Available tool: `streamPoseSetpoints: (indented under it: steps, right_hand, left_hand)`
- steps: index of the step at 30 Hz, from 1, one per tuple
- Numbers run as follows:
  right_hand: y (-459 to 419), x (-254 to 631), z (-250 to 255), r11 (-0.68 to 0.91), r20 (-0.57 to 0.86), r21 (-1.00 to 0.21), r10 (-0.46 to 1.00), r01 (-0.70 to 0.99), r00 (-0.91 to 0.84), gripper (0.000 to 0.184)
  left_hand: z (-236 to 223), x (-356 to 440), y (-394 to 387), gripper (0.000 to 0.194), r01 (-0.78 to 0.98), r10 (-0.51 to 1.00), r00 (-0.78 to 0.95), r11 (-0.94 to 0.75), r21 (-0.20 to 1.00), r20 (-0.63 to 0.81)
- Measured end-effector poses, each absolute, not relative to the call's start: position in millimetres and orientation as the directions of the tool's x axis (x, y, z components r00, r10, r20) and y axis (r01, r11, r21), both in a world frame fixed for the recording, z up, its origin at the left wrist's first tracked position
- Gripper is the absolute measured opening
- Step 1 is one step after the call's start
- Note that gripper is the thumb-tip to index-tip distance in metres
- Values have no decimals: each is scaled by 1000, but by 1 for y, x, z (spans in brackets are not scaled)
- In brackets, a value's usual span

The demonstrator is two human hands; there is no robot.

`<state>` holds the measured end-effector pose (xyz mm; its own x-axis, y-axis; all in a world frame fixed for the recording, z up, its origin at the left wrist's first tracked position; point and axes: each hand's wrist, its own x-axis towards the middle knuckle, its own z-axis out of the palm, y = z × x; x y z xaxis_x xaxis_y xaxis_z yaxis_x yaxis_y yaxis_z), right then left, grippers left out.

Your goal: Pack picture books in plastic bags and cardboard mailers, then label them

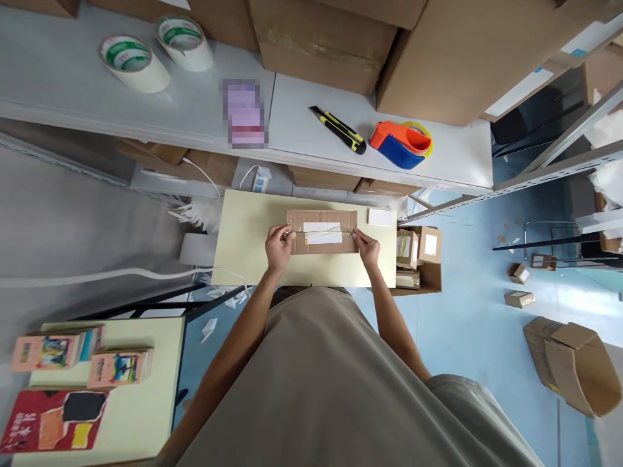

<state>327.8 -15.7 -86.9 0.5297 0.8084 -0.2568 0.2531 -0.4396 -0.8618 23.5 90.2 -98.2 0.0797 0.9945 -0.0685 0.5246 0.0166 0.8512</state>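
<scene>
On the pale yellow table (248,259) lies a flat brown cardboard box (318,248) with a split white label (323,237) along its middle seam. Shiny clear tape shows at both ends of that seam. My left hand (279,246) is closed, fingers pinched at the box's left end. At the right end my right hand (366,246) pinches in the same way. Whether the fingertips grip the tape or the cardboard edge is too small to tell. A small white card (381,216) rests right of the box.
On the grey shelf ahead are tape rolls (182,44), a yellow-black utility knife (339,130) and an orange-blue tape dispenser (402,144), below large cartons (324,48). A carton of small boxes (431,277) stands right of the table. Books (119,368) lie on a lower-left table.
</scene>
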Motion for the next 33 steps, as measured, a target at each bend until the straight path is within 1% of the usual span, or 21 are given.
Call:
streamPoseSetpoints:
  steps: [4,7,9,12,14,17,19,21,24,27,29,31,33]
  right_hand:
    - [-18,324,-84,-443,-276,-873,793,204,544,40]
    - [-18,324,-77,-471,-289,-846,800,250,526,38]
    - [-17,325,-70,-471,-284,-812,834,345,473,37]
    - [-13,330,-50,-411,-236,-710,904,572,356,34]
    - [-4,339,-26,-309,-134,-633,947,710,293,33]
    - [25,365,27,-162,125,-530,956,833,265,41]
    - [53,388,67,-125,257,-430,932,894,254,48]
    - [86,412,99,-156,308,-322,916,934,259,55]
    - [136,440,120,-188,254,-206,937,960,238,61]
    - [177,454,114,-184,185,-170,959,968,214,58]
    - [191,456,106,-199,141,-162,965,967,222,54]
    - [191,453,101,-236,126,-173,958,956,259,50]
    - [176,443,100,-269,152,-242,939,932,310,51]
  left_hand:
    - [-99,23,92,27,509,996,69,13,860,-56]
    - [-93,24,91,25,572,994,91,-10,820,-52]
    - [-85,28,90,21,656,994,104,-55,752,-18]
    - [-63,45,93,18,735,985,167,-160,659,54]
    - [-41,65,100,23,719,963,247,-257,646,109]
    - [2,108,123,31,627,905,346,-419,657,247]
    - [34,140,142,37,523,845,391,-531,667,365]
    - [63,170,158,43,458,798,401,-599,656,449]
    - [96,204,170,46,398,752,407,-656,641,518]
    - [110,221,168,44,355,736,406,-674,648,542]
    - [110,222,162,39,334,743,392,-664,668,542]
    - [105,218,153,32,298,762,368,-640,708,534]
    - [98,208,142,27,243,795,338,-591,769,504]
